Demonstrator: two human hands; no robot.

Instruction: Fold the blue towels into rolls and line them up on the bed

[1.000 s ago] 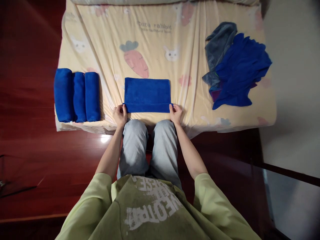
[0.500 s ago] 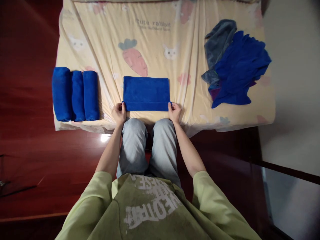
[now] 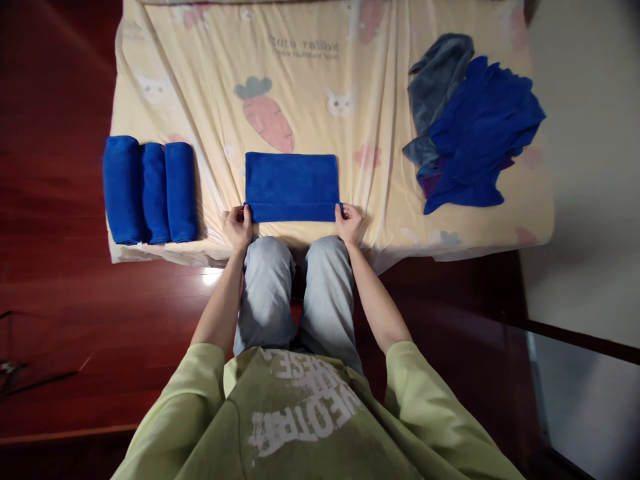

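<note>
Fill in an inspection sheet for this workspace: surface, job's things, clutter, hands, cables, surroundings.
Surface: yellow printed sheet, creased in places.
Job's things: blue cloth lying flat, a strip along its near edge folded over; three blue rolls side by side at left.
Clutter: rumpled blue fabric and grey fabric heaped together at right.
Hands: left hand pinches the blue cloth's near-left corner; right hand pinches the near-right one.
Cables: none identifiable; a thin dark object on the floor at left is unclear.
Surroundings: glossy reddish floor; pale wall at right.
</note>
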